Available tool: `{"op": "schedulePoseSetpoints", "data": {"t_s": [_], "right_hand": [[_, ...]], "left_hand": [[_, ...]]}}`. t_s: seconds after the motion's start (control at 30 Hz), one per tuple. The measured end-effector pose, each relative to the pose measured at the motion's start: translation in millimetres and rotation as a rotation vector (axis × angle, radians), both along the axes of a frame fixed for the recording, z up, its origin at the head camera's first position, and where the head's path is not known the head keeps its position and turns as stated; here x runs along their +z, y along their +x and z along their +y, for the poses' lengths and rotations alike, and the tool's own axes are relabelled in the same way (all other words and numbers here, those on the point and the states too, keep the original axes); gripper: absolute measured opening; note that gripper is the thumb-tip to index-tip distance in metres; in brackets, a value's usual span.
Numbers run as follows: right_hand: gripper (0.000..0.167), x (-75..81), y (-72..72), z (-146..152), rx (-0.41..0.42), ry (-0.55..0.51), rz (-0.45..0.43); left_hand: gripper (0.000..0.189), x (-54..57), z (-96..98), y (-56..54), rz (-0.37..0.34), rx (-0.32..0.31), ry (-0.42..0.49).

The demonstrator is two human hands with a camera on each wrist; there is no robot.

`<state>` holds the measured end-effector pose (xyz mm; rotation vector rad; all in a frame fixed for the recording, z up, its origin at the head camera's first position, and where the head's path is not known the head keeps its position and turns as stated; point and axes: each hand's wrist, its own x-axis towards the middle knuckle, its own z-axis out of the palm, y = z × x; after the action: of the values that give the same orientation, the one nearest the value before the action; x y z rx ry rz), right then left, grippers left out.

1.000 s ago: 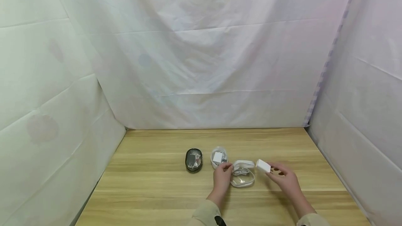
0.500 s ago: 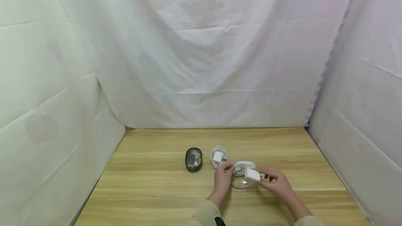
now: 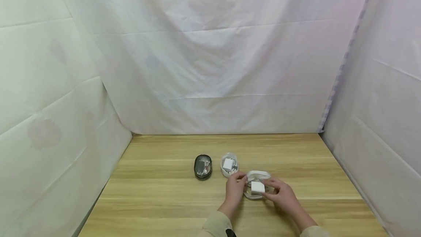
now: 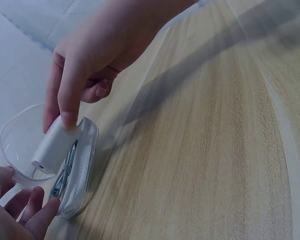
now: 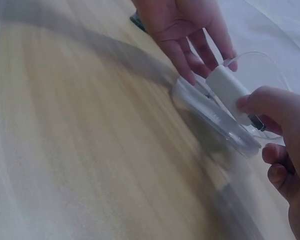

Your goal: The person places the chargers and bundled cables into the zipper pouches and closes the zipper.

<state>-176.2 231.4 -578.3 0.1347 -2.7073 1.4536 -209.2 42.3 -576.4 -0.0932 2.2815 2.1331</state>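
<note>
My right hand pinches a white charger plug between thumb and fingers. The charger's metal prongs point back toward the right palm in the right wrist view. Below and around it is a small clear oval case with white edging, its transparent lid raised. Inside the case lies a bundled white cable. My left hand holds the case at its left end, fingers on the lid and the base. Whether the charger touches the cable is hard to tell.
A similar clear case, with a white plug and cable inside, lies just behind the left hand. Farther left is a black oval case with dark contents under its clear top. White cloth hangs around the wooden table.
My right hand has brought the charger leftward from beside the case to over its opening. The left hand has stayed at the case's left end, shifting only slightly.
</note>
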Motion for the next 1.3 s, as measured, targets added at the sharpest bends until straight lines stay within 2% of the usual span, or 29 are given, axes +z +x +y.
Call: {"op": "schedulePoseSetpoints", "data": {"t_s": [0.4, 0.67, 0.8, 0.97, 1.1, 1.2, 1.3], "right_hand": [[0.040, -4.7, -1.9, -6.2, 0.040, 0.086, 0.046], [0.040, -8.0, 0.8, -6.4, 0.044, 0.088, 0.053], [0.033, -5.6, 3.1, -3.6, -0.036, 0.027, 0.041], [0.012, 1.6, 5.4, 1.7, -0.234, -0.047, -0.016], [0.026, 6.8, 2.5, 4.8, -0.337, -0.115, -0.073], [0.039, 10.0, -0.2, 4.2, -0.349, -0.189, -0.124], [0.044, 12.2, -1.2, 1.2, -0.324, -0.224, -0.180]], "left_hand": [[0.005, -1.4, 2.2, 0.1, 0.013, 0.008, -0.013], [0.005, 0.1, 2.2, 1.5, 0.011, 0.005, -0.029], [0.006, 0.4, 1.4, 1.6, 0.004, -0.001, -0.037], [0.007, 1.3, -0.8, 2.0, -0.005, -0.018, -0.041], [0.010, 1.3, -3.3, 1.9, -0.008, -0.043, -0.052], [0.012, 1.9, -5.3, 1.9, -0.007, -0.063, -0.073], [0.016, 4.0, -6.8, 3.1, -0.012, -0.090, -0.094]]}}
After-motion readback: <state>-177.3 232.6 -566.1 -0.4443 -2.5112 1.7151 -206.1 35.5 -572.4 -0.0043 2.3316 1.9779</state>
